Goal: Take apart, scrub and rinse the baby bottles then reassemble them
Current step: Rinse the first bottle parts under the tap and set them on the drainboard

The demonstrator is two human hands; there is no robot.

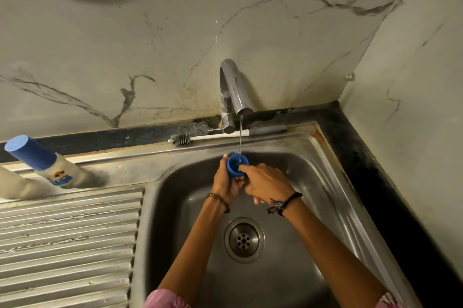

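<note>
Currently, seen from the head camera, a blue bottle cap [236,165] is held over the back part of the sink [333,183], directly under a thin stream of water [240,136] running from the tap [231,89]. The cap is gripped around its side by the left hand [226,183], with its open mouth turned upward. The right hand [266,183] is laid against the cap's rim, one finger reaching into the opening; its other fingers are curled below. A bottle brush [213,136] is laid along the sink's back edge, behind the tap. A baby bottle [41,161] with a blue cap is stood at the back left corner of the ribbed draining board [67,245].
</note>
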